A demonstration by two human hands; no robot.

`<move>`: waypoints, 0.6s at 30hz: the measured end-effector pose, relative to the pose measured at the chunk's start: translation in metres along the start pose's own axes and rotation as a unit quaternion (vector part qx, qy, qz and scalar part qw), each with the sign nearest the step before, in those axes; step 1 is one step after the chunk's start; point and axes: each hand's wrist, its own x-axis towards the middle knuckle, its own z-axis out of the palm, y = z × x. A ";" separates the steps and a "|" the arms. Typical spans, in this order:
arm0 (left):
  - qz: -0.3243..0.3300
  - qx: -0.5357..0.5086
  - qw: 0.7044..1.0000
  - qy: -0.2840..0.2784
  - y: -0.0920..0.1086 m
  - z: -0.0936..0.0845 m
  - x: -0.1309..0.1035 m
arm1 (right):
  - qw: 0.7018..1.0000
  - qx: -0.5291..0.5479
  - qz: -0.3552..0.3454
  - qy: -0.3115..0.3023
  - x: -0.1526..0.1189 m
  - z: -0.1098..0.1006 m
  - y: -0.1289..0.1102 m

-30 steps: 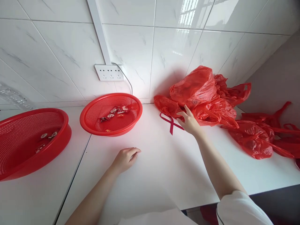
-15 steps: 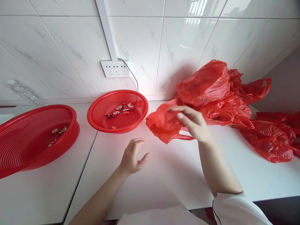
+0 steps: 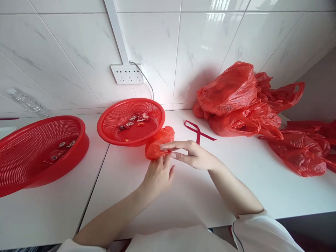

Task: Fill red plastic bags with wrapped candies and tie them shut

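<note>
A small red plastic bag is bunched up at the front right rim of the middle red basket. My right hand pinches the edge of this bag between thumb and fingers. Just below the bag, my left hand touches its lower edge; its fingertips are partly hidden behind the bag, so its grip is unclear. Several wrapped candies lie inside the middle basket. A dark red ribbon lies looped on the white table, behind my right hand.
A larger red basket with a few wrapped pieces stands at the left. Red plastic bags are heaped at the back right, with more bags at the far right. A clear bottle lies near the wall below a socket panel.
The small bag has moved left with my right hand, up to the middle basket. My left hand has come up to meet it. The ribbon on the table now shows.
</note>
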 end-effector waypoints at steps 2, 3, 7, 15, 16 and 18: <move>-0.075 -0.002 0.997 -0.022 -0.009 0.014 -0.004 | 1.000 -0.022 0.007 0.009 -0.003 0.000 0.009; -0.101 -0.011 0.994 -0.036 -0.015 0.020 -0.006 | 0.998 -0.056 0.029 0.021 -0.005 -0.002 0.018; -0.156 -0.050 0.986 -0.040 -0.039 0.029 -0.018 | 0.937 -0.256 0.206 0.119 -0.021 -0.019 0.079; -0.187 0.012 0.980 -0.073 -0.059 0.024 -0.049 | 0.764 -0.471 0.430 0.098 -0.024 -0.048 0.178; -0.183 0.025 0.980 -0.069 -0.060 0.024 -0.052 | 0.771 -0.469 0.421 0.092 -0.016 -0.053 0.180; -0.182 0.040 0.981 -0.050 -0.062 0.024 -0.055 | 0.779 -0.464 0.412 0.089 0.004 -0.066 0.182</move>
